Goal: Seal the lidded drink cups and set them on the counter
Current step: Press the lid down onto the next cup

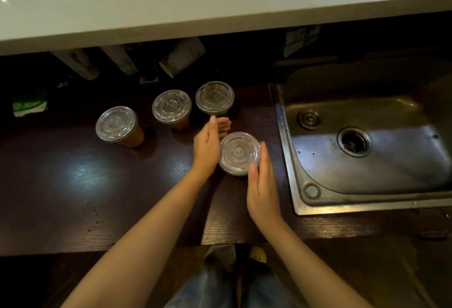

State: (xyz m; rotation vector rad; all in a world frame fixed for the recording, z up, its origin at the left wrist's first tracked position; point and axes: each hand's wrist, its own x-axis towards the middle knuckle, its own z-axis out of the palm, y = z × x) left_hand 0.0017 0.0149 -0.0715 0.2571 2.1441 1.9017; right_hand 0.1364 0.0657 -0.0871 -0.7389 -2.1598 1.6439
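At frame centre, the left hand (pixel 208 145) and right hand (pixel 261 185) flank the nearest lidded cup (pixel 239 152) on the dark counter (pixel 73 185), fingers straight and released along its lid rim. Three other cups (pixel 172 106) stand apart in a row at upper left. The sink (pixel 283 136) edge lies just right, and a broad stretch of counter spreads toward lower left.
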